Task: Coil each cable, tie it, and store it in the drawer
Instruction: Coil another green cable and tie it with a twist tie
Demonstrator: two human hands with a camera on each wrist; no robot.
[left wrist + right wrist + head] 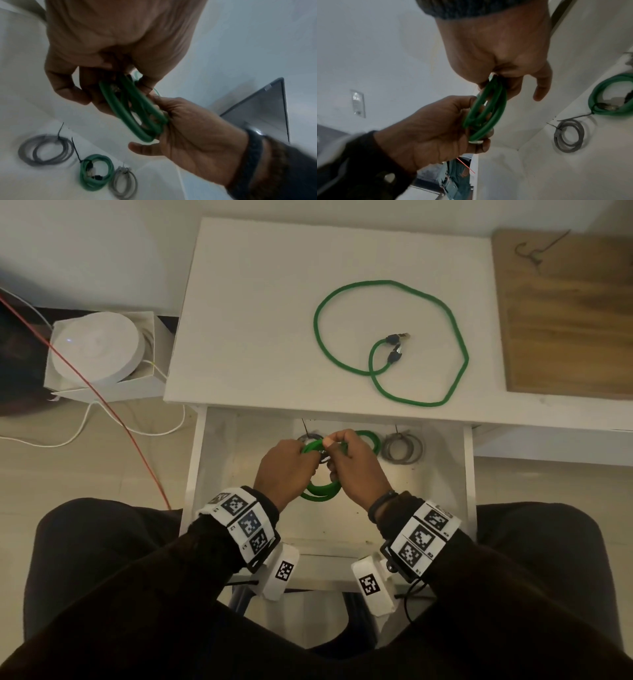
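I hold a coiled green cable upright between both hands above the open white drawer. My left hand grips the coil's left side, fingers curled round the loops. My right hand pinches its top and right side. A small pale piece shows at my left thumb; I cannot tell what it is. A second green cable lies loose and uncoiled on the tabletop. In the drawer lie a tied green coil and two tied grey coils.
A wooden board lies right of the white tabletop. On the floor at left stand a white round device in a box, a red wire and white leads. Thin black ties rest on my lap.
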